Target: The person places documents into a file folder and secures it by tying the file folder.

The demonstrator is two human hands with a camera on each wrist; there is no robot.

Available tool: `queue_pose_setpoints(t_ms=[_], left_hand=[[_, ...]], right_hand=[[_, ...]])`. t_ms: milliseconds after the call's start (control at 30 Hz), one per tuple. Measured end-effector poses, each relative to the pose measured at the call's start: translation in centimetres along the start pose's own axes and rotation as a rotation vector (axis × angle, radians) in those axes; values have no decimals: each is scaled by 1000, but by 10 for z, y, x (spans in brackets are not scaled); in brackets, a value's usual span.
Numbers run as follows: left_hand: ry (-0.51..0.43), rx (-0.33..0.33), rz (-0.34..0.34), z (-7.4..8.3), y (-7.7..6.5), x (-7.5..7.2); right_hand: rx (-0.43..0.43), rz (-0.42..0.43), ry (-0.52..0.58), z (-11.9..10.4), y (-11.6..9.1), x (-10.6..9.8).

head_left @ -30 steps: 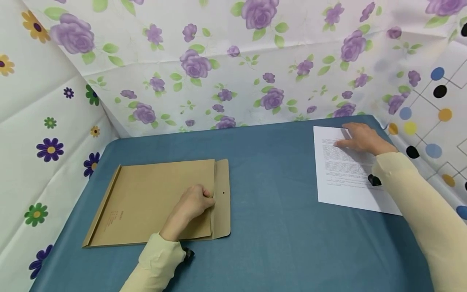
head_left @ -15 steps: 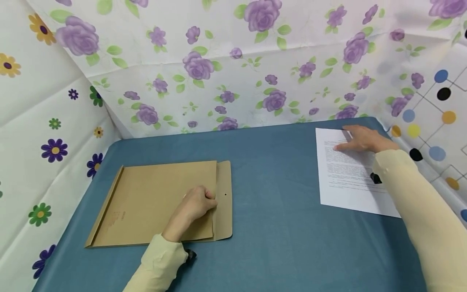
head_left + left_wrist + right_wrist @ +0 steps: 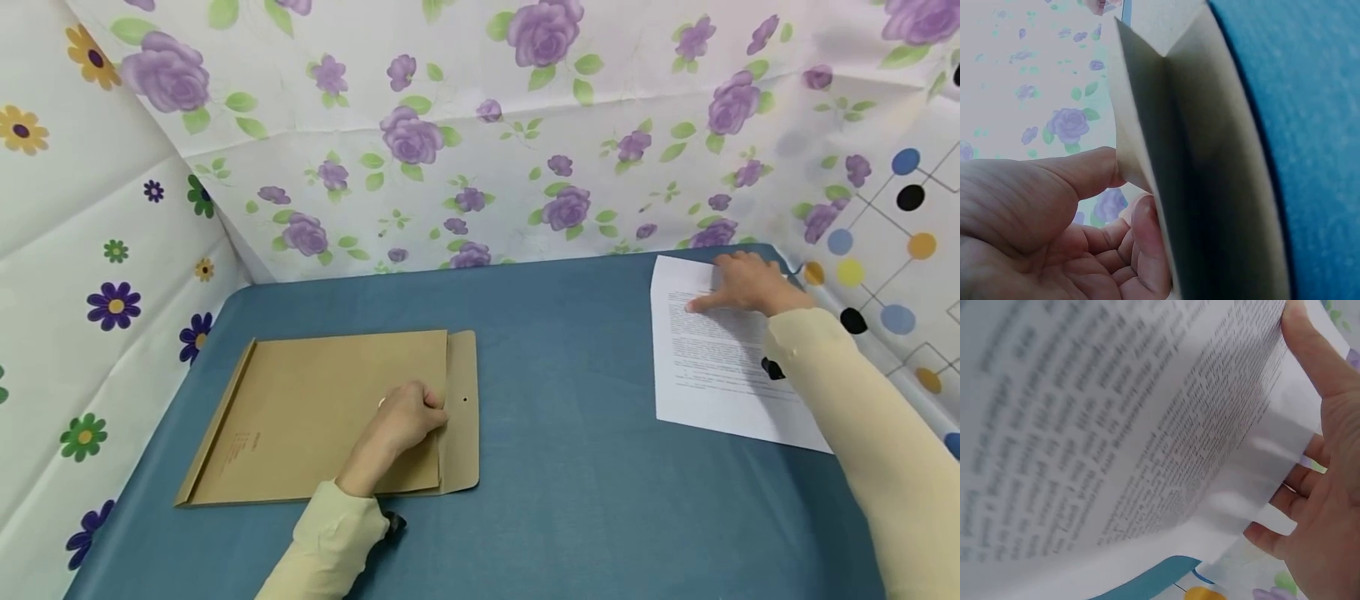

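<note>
A brown paper file envelope (image 3: 322, 375) lies on the left of the blue-covered table, its flap (image 3: 461, 417) folded out to the right. My left hand (image 3: 405, 417) pinches the edge of its top panel. In the left wrist view the envelope's mouth (image 3: 1191, 156) gapes, with the thumb (image 3: 1094, 172) against the panel and the other fingers curled. At the far right, my right hand (image 3: 753, 285) grips a printed sheet of paper (image 3: 697, 350) by its far edge. The right wrist view has the thumb (image 3: 1316, 353) on the printed side and the fingers partly hidden behind the sheet, which bends.
The blue tablecloth (image 3: 562, 417) spreads between envelope and paper. A flower-printed curtain (image 3: 450, 142) rises along the back edge. More patterned cloth stands at the left (image 3: 112, 250) and right (image 3: 892, 250) sides.
The sheet's far left corner has lifted and bent a little, and the right hand's fingers have shifted at its far edge. The left hand keeps its place on the envelope. The head view has shifted slightly.
</note>
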State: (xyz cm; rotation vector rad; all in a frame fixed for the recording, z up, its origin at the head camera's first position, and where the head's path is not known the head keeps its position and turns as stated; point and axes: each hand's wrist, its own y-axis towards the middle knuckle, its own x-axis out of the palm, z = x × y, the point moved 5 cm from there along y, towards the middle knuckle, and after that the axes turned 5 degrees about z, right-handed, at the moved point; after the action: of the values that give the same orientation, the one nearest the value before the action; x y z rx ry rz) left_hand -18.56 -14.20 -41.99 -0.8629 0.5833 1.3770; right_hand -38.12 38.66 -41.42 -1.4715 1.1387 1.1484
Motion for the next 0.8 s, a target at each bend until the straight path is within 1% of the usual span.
queue_pose_setpoints(t_ms=[267, 400, 500, 567, 700, 800], left_hand=[[-4, 5, -9, -1, 2, 1], [-12, 6, -11, 0, 1, 0], [-14, 4, -11, 1, 1, 0], [-15, 1, -13, 0, 0, 0], [-12, -1, -13, 0, 0, 1], [-8, -2, -8, 0, -1, 1]], right_hand=[[21, 85, 89, -6, -5, 1], [29, 121, 97, -9, -10, -3], [9, 157, 90, -11, -14, -6], [-10, 177, 105, -11, -18, -9], [-52, 177, 176, -11, -23, -14], [-94, 160, 217, -12, -26, -17]])
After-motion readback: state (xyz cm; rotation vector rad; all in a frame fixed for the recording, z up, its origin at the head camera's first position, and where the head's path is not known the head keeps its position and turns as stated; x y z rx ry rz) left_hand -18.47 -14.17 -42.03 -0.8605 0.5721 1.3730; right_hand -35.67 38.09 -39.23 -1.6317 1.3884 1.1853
